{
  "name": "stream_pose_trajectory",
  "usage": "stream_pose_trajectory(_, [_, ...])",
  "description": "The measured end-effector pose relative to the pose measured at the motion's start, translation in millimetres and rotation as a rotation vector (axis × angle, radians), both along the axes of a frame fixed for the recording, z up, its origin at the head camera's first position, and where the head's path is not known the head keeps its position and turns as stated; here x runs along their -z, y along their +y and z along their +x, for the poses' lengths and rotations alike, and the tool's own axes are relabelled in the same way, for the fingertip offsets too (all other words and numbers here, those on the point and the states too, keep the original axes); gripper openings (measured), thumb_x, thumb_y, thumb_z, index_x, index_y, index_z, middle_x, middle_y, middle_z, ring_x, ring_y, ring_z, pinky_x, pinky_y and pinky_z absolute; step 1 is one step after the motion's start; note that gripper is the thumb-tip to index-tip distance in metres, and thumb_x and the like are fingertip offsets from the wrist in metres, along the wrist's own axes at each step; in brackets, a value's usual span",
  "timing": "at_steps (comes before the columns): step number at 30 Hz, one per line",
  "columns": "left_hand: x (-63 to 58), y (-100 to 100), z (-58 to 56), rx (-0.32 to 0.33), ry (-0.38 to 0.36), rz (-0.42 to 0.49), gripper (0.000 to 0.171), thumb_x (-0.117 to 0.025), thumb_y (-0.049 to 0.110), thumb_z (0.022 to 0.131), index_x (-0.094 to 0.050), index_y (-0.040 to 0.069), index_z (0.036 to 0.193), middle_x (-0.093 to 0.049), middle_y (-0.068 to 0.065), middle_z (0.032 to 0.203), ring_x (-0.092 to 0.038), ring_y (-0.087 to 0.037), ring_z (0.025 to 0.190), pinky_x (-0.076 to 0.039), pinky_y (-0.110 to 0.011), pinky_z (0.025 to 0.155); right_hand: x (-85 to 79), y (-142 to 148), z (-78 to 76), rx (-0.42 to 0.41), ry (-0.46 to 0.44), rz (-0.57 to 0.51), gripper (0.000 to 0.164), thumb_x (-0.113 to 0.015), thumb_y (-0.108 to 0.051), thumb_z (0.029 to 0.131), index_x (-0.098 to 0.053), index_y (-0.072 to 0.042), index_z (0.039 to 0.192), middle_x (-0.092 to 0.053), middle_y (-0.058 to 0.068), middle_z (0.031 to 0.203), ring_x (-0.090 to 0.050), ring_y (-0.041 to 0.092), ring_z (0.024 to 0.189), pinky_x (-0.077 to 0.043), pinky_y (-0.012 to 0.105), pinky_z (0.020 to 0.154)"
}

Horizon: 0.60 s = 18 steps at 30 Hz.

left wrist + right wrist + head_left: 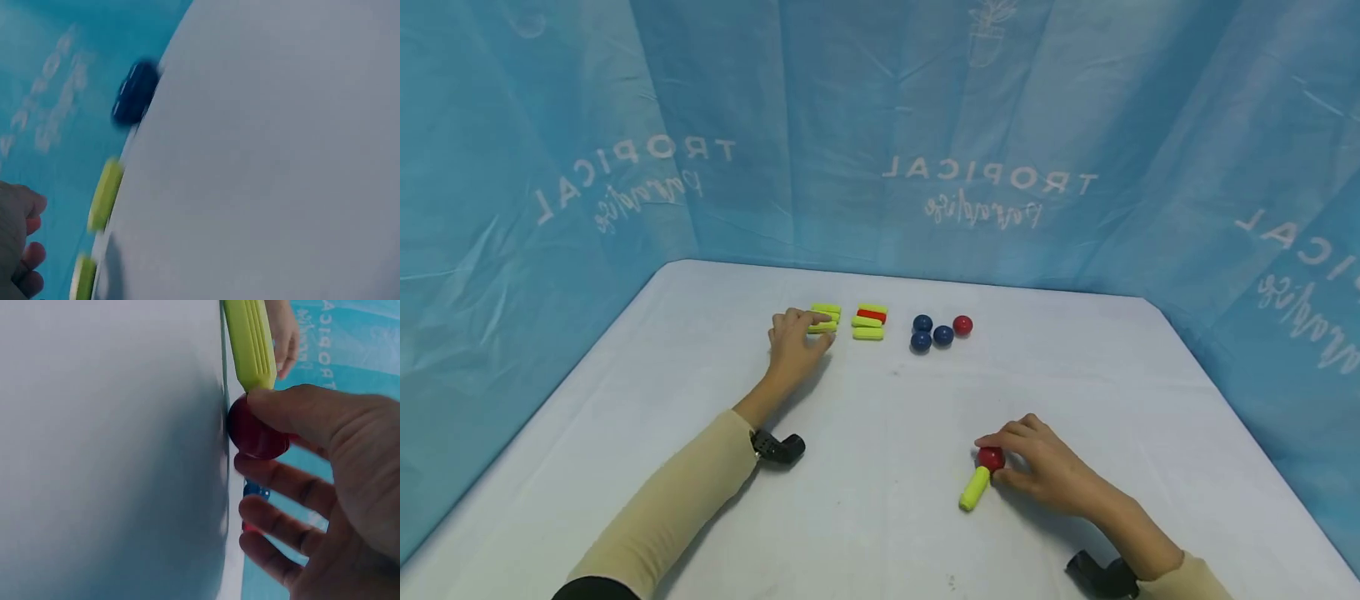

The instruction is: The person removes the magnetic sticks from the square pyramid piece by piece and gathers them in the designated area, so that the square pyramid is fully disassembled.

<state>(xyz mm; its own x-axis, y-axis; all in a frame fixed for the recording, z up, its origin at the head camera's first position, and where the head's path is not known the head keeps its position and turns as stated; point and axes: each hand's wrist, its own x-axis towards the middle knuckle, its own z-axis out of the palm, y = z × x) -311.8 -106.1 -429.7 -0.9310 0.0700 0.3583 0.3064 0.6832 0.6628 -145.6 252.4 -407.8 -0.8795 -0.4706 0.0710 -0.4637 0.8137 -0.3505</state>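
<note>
My left hand (795,343) reaches over the left-hand group of yellow-green sticks (822,327), thumb and index finger parted around the nearest one. In the left wrist view, that hand (19,240) shows at the left edge, with a gap to the yellow-green stick (106,195) beside it. Nearer the front, my right hand (1047,467) pinches a red ball (991,459) between thumb and fingers, low at the white tabletop. One end of another yellow-green stick (974,489) meets the ball. The right wrist view shows the thumb on the red ball (257,434), next to the ridged stick (251,344).
Right of the left hand lies a second group of yellow-green sticks (868,333) with a red stick (872,317) among them. Further right are several dark blue balls (943,335) and another red ball (962,325). A blue printed curtain (850,225) surrounds the white table (880,517).
</note>
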Motion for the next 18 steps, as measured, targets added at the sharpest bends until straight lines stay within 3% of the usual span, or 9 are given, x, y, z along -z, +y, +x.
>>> stream_pose_trajectory(3, [-2.4, 23.5, 33.1, 0.124, 0.000, 0.052, 0.025, -0.063, 0.021, 0.088, -0.066, 0.012, 0.111, -0.057, -0.009, 0.105, -0.041, -0.025, 0.101, -0.028, -0.043, 0.086, 0.9, -1.3, 2.7, 0.036, 0.057, 0.014, 0.042, -0.077, -0.029, 0.076, -0.064, -0.026, 0.116, -0.062, -0.014, 0.101, -0.043, 0.005, 0.094, -0.045, 0.027, 0.078])
stream_pose_trajectory(6, [-2.2, 48.1, 71.7, 0.289, -0.067, 0.077, 0.022, -0.063, 0.020, 0.087, -0.067, 0.014, 0.109, -0.061, -0.005, 0.100, -0.045, -0.022, 0.097, -0.028, -0.037, 0.085, 3.0, -3.8, 4.7, 0.091, 0.096, 0.015, 0.039, -0.079, -0.034, 0.073, -0.067, -0.024, 0.109, -0.065, -0.013, 0.099, -0.044, 0.005, 0.089, -0.042, 0.026, 0.074])
stream_pose_trajectory(10, [-1.9, 75.5, 113.9, 0.487, -0.164, 0.007, 0.031, -0.066, 0.025, 0.086, -0.064, 0.015, 0.115, -0.063, -0.002, 0.103, -0.046, -0.018, 0.097, -0.029, -0.035, 0.085, 3.1, -7.0, 5.7, 0.160, 0.104, 0.014, 0.037, -0.079, -0.040, 0.070, -0.068, -0.023, 0.102, -0.067, -0.013, 0.094, -0.044, 0.005, 0.083, -0.037, 0.023, 0.070])
stream_pose_trajectory(13, [-0.8, 92.0, 129.1, 0.538, -0.159, -0.094, 0.038, -0.070, 0.032, 0.083, -0.063, 0.017, 0.118, -0.062, 0.002, 0.103, -0.044, -0.013, 0.096, -0.030, -0.033, 0.084, 3.4, -8.5, 5.9, 0.181, 0.118, 0.012, 0.036, -0.080, -0.041, 0.069, -0.069, -0.023, 0.098, -0.065, -0.013, 0.089, -0.044, 0.006, 0.082, -0.036, 0.023, 0.068])
stream_pose_trajectory(18, [2.4, 112.6, 134.3, 0.507, -0.111, -0.229, 0.040, -0.074, 0.040, 0.078, -0.067, 0.022, 0.113, -0.061, 0.007, 0.098, -0.044, -0.007, 0.092, -0.030, -0.028, 0.080, 6.1, -9.1, 7.0, 0.178, 0.149, -0.004, 0.033, -0.081, -0.039, 0.068, -0.069, -0.023, 0.094, -0.065, -0.014, 0.086, -0.045, 0.006, 0.080, -0.036, 0.023, 0.066])
